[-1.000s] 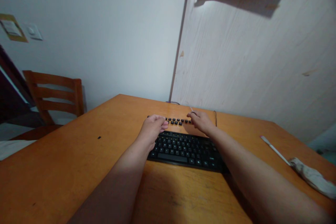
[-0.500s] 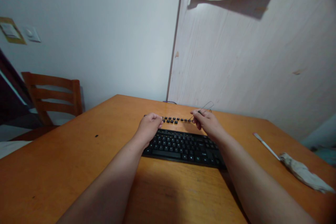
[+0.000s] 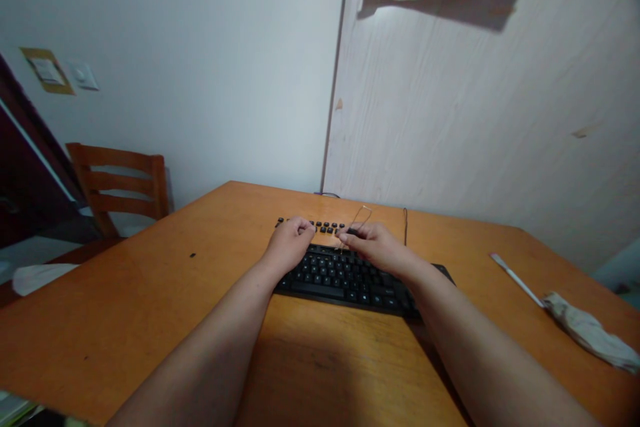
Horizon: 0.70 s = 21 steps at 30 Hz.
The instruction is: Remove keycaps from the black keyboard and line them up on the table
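A black keyboard (image 3: 325, 290) lies across the wooden table under both hands. My right hand (image 3: 373, 241) is closed around the dark handle of a wire keycap puller (image 3: 361, 215); one thin wire loop sticks up beyond the fingers, and wire ends point down at the keyboard's top rows. My left hand (image 3: 293, 240) hovers at the keyboard's upper left with its fingers pinched together, and what they hold, if anything, is hidden. Behind the keyboard, loose black keycaps (image 3: 327, 225) sit in two rows, partly covered by the hands.
A white-handled brush (image 3: 517, 279) and a crumpled pale cloth (image 3: 590, 330) lie on the right of the table (image 3: 225, 333). One small black piece (image 3: 193, 255) rests on the left. A wooden chair (image 3: 123, 180) stands beyond the left edge; a cable (image 3: 405, 225) runs behind the keyboard.
My right hand has moved left and slightly down with the keycap puller, from the keycap rows to over the keyboard's top edge. The left hand stays pinched in nearly the same place.
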Motion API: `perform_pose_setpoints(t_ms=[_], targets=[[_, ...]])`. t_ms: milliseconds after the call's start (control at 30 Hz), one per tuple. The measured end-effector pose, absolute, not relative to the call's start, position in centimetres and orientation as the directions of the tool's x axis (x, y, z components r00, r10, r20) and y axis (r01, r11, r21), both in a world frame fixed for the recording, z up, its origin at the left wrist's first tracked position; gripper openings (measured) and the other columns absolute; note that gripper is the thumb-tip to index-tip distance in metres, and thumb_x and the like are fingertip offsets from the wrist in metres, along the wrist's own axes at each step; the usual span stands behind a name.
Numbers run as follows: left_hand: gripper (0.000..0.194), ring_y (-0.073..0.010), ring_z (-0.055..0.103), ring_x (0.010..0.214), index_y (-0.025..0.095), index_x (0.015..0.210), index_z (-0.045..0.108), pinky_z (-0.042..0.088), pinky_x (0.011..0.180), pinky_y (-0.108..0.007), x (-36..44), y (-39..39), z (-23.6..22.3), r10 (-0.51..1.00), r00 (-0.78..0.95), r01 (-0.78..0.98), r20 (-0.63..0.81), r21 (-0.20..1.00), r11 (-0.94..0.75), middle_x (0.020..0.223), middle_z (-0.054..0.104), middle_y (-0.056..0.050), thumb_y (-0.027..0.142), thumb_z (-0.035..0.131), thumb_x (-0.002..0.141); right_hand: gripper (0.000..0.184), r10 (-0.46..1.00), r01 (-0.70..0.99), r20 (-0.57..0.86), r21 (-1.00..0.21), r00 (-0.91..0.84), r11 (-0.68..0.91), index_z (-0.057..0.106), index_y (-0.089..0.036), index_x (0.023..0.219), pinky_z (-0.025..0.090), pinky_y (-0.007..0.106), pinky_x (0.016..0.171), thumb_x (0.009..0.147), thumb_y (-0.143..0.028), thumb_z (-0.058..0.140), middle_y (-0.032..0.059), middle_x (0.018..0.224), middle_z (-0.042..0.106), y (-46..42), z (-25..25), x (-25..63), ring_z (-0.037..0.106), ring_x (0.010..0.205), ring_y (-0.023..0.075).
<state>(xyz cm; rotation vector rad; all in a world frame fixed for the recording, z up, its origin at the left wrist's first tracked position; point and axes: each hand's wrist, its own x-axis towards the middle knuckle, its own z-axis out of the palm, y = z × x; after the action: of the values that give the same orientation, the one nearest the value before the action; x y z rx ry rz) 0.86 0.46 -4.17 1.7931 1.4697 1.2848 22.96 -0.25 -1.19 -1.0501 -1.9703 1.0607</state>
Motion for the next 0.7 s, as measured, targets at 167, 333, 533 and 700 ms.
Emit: perform_pose_setpoints(t_ms=[167,333,533,700], targets=[[0.023,-0.0158,0.056,0.067,0.019,0.080,0.064,0.037,0.061,-0.026,1.1,0.5,-4.6,0.925,0.051,0.545,0.376,0.766,-0.341,0.073,0.065,-0.001,0.040,0.054,0.083,0.035,0.827,0.369,0.204,-0.821,-0.524,0.436,0.069,-0.016,0.091,0.034,0.022,0.054,0.088,-0.049,0.055,-0.0019,0.068,0.056,0.1,-2.0,22.8,0.044,0.058,0.0107],[0.022,-0.0159,0.054,0.067,0.019,0.079,0.065,0.035,0.060,-0.026,1.4,0.3,-4.3,0.933,0.075,0.576,0.352,0.748,-0.328,0.073,0.064,-0.001,0.038,0.053,0.083,0.031,0.804,0.401,0.208,-0.780,-0.557,0.480,0.068,-0.017,0.089,0.036,0.024,0.059,0.090,-0.044,0.053,-0.0017,0.069,0.056,0.0,-2.1,22.4,0.046,0.062,0.0116],[0.021,-0.0159,0.053,0.066,0.019,0.079,0.064,0.035,0.061,-0.027,1.5,0.2,-4.3,0.937,0.079,0.573,0.339,0.754,-0.321,0.073,0.064,-0.001,0.037,0.054,0.082,0.032,0.813,0.424,0.200,-0.771,-0.547,0.475,0.069,-0.018,0.089,0.037,0.024,0.059,0.090,-0.045,0.053,-0.0015,0.068,0.058,-0.1,-2.4,22.1,0.049,0.061,0.0123],[0.020,-0.0159,0.053,0.066,0.019,0.077,0.063,0.034,0.060,-0.026,1.5,0.2,-4.3,0.933,0.090,0.574,0.347,0.748,-0.334,0.072,0.064,-0.001,0.036,0.053,0.082,0.031,0.818,0.444,0.184,-0.764,-0.546,0.468,0.067,-0.018,0.088,0.034,0.023,0.054,0.091,-0.045,0.052,-0.0036,0.062,0.053,-0.3,-3.1,21.6,0.046,0.056,0.0110]])
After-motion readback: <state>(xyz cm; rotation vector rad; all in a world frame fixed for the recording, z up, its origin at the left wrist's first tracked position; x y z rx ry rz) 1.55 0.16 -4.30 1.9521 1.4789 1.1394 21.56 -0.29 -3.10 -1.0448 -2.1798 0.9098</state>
